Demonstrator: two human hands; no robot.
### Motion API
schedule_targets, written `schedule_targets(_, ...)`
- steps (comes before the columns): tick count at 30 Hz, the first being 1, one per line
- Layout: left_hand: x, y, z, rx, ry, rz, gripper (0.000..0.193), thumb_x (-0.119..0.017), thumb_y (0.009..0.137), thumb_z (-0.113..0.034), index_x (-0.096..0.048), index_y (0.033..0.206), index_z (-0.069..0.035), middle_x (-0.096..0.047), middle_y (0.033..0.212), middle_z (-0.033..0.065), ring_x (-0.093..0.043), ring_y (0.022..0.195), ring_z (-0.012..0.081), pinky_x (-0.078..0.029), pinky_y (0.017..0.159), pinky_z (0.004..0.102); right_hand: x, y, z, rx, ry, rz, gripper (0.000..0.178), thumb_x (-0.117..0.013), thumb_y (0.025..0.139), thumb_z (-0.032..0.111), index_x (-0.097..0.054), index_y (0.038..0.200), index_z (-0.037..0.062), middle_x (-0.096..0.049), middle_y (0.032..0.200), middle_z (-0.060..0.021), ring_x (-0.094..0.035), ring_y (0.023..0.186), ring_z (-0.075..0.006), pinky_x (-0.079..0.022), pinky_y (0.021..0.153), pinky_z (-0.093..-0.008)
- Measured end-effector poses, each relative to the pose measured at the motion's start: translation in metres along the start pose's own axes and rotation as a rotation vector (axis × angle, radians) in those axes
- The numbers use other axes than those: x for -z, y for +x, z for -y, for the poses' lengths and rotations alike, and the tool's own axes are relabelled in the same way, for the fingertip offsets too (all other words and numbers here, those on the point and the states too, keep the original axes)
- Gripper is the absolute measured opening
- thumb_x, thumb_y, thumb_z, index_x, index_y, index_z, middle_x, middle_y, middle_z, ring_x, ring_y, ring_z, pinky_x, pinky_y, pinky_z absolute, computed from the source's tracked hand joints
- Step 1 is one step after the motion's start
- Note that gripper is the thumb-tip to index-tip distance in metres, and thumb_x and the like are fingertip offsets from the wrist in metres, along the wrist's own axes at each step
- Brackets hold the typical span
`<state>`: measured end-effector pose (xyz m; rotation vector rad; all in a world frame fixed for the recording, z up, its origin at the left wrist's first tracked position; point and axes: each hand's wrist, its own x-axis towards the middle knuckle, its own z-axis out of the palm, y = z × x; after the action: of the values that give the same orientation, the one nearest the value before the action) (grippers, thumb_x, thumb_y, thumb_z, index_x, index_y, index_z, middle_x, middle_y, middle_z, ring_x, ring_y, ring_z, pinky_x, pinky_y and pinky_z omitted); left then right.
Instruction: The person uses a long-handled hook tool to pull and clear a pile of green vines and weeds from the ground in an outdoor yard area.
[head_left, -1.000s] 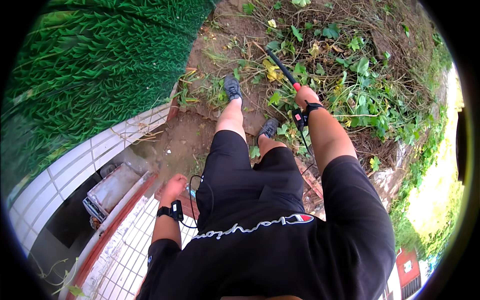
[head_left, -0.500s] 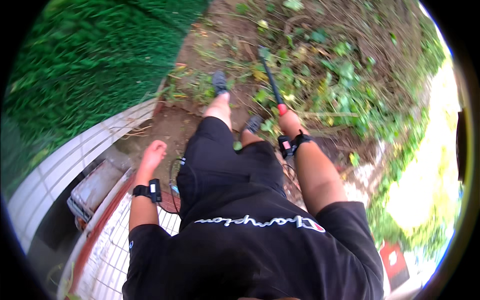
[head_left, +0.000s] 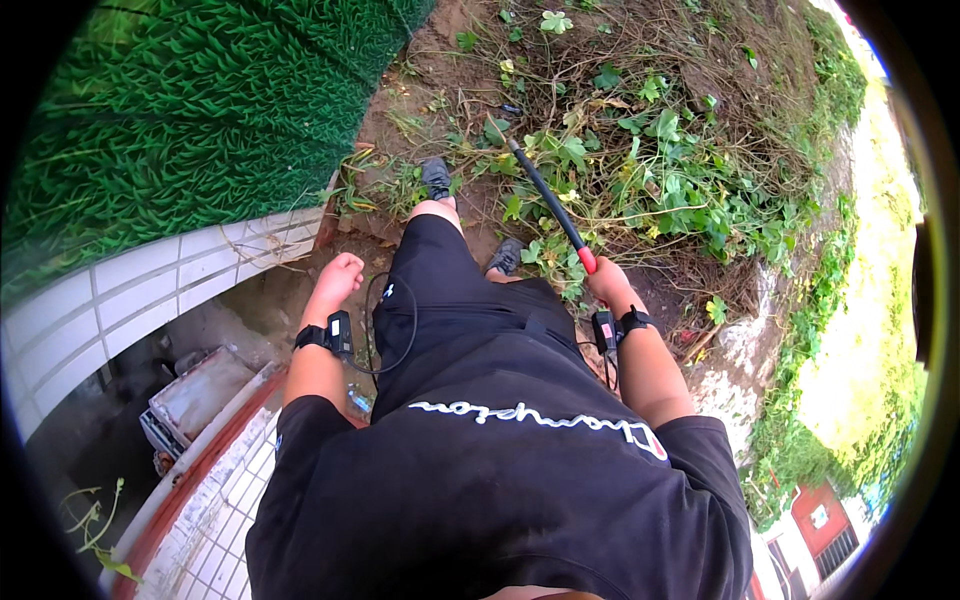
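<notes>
My right hand [head_left: 606, 281] is closed round the red grip of a long black-shafted tool [head_left: 547, 192]. The shaft slants forward and to the left over cut vines, and a thin pale piece shows at its far end. What kind of head it has I cannot make out. My left hand [head_left: 341, 279] hangs beside my left thigh with its fingers curled in and nothing visible in them. Green leafy vines [head_left: 660, 185] and dry stems lie in front of my right hand.
A green grass-patterned panel [head_left: 220, 110] stands at the left above a white tiled ledge [head_left: 150, 300]. Below it, a worn box [head_left: 200, 390] sits in a recess beside a red-edged tiled wall [head_left: 225, 520]. My shoes [head_left: 436, 178] stand on bare soil near the vine heap.
The tool and my right hand have come slightly nearer my body, and the shaft tilts more to the left. My left hand has shifted a little right and forward, fingers still curled.
</notes>
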<state>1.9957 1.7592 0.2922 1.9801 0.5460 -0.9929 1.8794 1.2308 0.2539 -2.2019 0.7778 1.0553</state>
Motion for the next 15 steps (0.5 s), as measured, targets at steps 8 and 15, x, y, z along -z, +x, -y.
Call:
schedule_targets(8, 0.000, -0.033, 0.081, 0.105, -0.053, -0.022, 0.011, -0.053, 0.091, -0.019, -0.059, 0.092, -0.009, -0.059, 0.069, -0.0003, -0.054, 0.055, 0.0095, -0.044, 0.051, 0.0257, 0.013, -0.001, -0.044, -0.123, 0.717, 0.221, 0.022, -0.063, 0.073, -0.001, -0.056, 0.094, -0.0044, -0.057, 0.063, -0.0087, -0.056, 0.046, -0.0190, -0.048, 0.042, -0.0334)
schedule_targets(15, -0.025, -0.060, 0.127, 0.352, -0.046, 0.008, 0.011, -0.054, 0.089, -0.019, -0.058, 0.086, -0.009, -0.059, 0.067, 0.0014, -0.054, 0.051, 0.0118, -0.043, 0.046, 0.0284, 0.011, -0.011, -0.024, -0.146, 0.885, 0.132, 0.014, -0.060, 0.081, 0.008, -0.053, 0.093, 0.0042, -0.053, 0.062, -0.0056, -0.051, 0.044, -0.0169, -0.043, 0.039, -0.0327)
